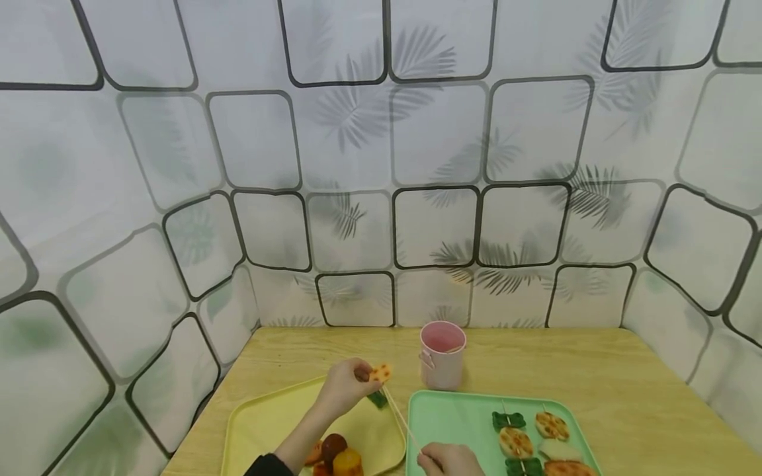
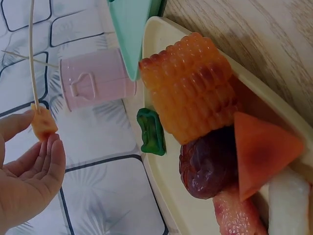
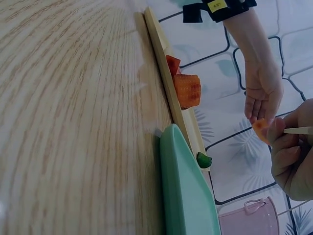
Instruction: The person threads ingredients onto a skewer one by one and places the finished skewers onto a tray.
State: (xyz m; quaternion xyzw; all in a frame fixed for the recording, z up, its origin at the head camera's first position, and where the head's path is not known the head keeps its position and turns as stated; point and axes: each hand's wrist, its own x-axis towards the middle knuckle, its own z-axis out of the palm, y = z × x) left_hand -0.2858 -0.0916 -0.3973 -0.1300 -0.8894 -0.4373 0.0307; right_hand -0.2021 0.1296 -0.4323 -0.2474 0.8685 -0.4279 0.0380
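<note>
My left hand [image 1: 344, 385] pinches a small yellow-orange food piece with brown spots [image 1: 380, 373] between thumb and fingers, above the far end of the yellow tray [image 1: 270, 406]. A thin wooden skewer [image 1: 400, 415] runs from this piece down to my right hand [image 1: 450, 459], which grips its lower part near the green tray. In the left wrist view the skewer's tip meets the top of the spotted piece [image 2: 44, 123]; how deep it goes in cannot be seen. A green pepper piece [image 2: 150, 131] lies alone on the yellow tray.
Corn [image 2: 190, 88], a dark mushroom-like piece [image 2: 208, 164] and an orange wedge [image 2: 264, 154] sit at the yellow tray's near end. The green tray [image 1: 452, 423] bears skewered food, including a spotted round piece [image 1: 515, 442]. Behind it stands a pink bucket [image 1: 442, 367] with sticks inside.
</note>
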